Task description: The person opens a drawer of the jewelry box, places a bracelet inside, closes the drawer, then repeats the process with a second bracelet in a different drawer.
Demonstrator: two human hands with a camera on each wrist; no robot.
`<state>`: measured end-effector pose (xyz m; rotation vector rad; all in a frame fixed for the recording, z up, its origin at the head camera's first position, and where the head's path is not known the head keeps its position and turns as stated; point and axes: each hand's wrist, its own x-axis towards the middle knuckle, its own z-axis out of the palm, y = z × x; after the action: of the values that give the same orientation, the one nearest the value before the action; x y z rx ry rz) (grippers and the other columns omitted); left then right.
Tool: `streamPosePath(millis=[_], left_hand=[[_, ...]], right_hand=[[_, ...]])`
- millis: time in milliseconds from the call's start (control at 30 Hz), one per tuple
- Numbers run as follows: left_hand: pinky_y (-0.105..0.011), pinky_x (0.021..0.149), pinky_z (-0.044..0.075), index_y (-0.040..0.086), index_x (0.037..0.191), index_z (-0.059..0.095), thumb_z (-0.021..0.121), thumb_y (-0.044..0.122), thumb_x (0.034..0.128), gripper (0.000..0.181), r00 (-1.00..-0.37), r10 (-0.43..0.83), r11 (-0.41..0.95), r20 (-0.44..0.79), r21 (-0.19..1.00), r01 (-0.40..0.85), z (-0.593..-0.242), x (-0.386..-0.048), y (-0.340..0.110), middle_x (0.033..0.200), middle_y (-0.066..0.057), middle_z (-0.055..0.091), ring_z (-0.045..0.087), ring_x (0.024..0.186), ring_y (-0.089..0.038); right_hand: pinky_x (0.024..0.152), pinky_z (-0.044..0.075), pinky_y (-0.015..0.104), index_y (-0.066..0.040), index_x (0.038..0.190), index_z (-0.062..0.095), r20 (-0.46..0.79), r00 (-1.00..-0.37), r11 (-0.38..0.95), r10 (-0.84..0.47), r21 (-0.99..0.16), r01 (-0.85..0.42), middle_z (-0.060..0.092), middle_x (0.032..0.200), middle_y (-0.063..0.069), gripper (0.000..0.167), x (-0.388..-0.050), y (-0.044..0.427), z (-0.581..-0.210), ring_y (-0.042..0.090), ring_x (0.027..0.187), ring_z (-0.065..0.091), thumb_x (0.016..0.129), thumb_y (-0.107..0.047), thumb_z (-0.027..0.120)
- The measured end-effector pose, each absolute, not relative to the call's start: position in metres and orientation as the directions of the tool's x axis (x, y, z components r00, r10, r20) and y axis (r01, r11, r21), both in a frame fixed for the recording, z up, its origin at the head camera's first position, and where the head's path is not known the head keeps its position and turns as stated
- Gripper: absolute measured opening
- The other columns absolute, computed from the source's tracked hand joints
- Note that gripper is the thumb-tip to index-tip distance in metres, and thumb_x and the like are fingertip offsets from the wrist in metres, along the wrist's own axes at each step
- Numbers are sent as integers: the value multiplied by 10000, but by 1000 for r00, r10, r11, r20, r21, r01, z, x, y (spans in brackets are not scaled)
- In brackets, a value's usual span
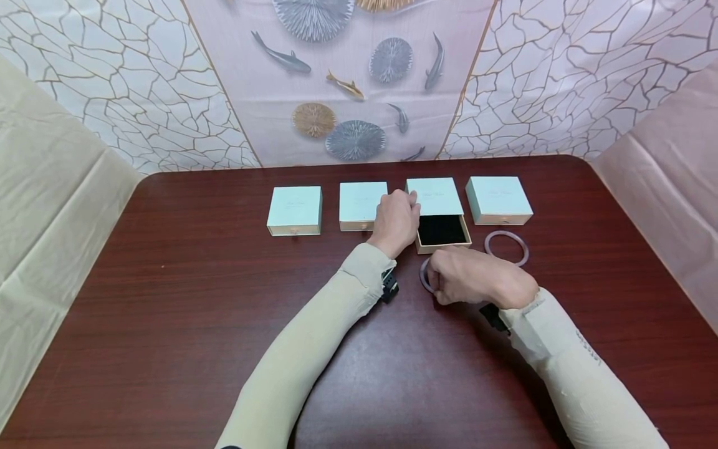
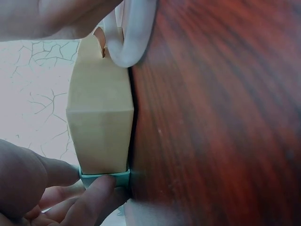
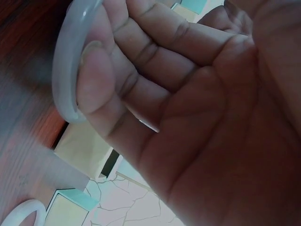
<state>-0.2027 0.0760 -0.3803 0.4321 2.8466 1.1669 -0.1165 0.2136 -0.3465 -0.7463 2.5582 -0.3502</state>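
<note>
1. Right grip (image 1: 468, 274) pinches the bangle (image 3: 65, 70) (glossy, so slip-prone if held loosely) near the open drawer (image 2: 101, 141).
2. Left grip (image 1: 396, 217) pinches the sleeve (image 1: 433, 194); slackening could let it shift.
3. A stray swing could knock the second bangle (image 3: 30, 205) on the counter (image 1: 224, 280).

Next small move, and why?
Probably have the right hand lift its pinched bangle over the open drawer: the bangle is just in front of it, the black lining looks bare, and the left hand holds the mint sleeve.
</note>
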Motion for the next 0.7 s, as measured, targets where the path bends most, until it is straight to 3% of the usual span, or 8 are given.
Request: streamPosePath(millis=[67, 367, 567, 700], left_hand=[[-203, 437, 303, 112, 1247, 751, 527, 169, 1075, 288, -961, 269, 679, 70, 694, 240, -380, -203, 76, 1445, -49, 618, 477, 428, -155], [-203, 459, 316, 113, 1280, 733, 534, 167, 1072, 292, -960, 268, 684, 78, 687, 247, -380, -203, 77, 1423, -54, 637, 514, 465, -166], [-204, 430, 288, 106, 1154, 792, 529, 170, 1075, 282, -961, 267, 675, 74, 698, 241, -380, -202, 77, 1450, -49, 610, 462, 416, -154], [-203, 421, 288, 119, 1253, 747, 524, 176, 1077, 289, -961, 266, 675, 72, 698, 239, -380, -202, 76, 1452, -47, 607, 437, 397, -138]], right_hand=[[535, 375, 208, -211, 603, 624, -349, -746, 817, -567, -357, -454, 445, 544, -149, 266, -117, 214, -346, 16, 545, 410, 706, 30, 672], [506, 377, 213, -212, 622, 648, -383, -737, 827, -557, -340, -448, 460, 548, -126, 274, -116, 214, -345, 20, 509, 418, 734, 37, 664], [522, 379, 213, -212, 630, 644, -379, -739, 827, -557, -334, -452, 474, 564, -126, 272, -115, 215, -344, 22, 533, 425, 739, 34, 681], [521, 353, 208, -216, 585, 612, -369, -741, 825, -562, -325, -463, 423, 543, -139, 291, -116, 215, -344, 20, 531, 393, 710, 37, 685]])
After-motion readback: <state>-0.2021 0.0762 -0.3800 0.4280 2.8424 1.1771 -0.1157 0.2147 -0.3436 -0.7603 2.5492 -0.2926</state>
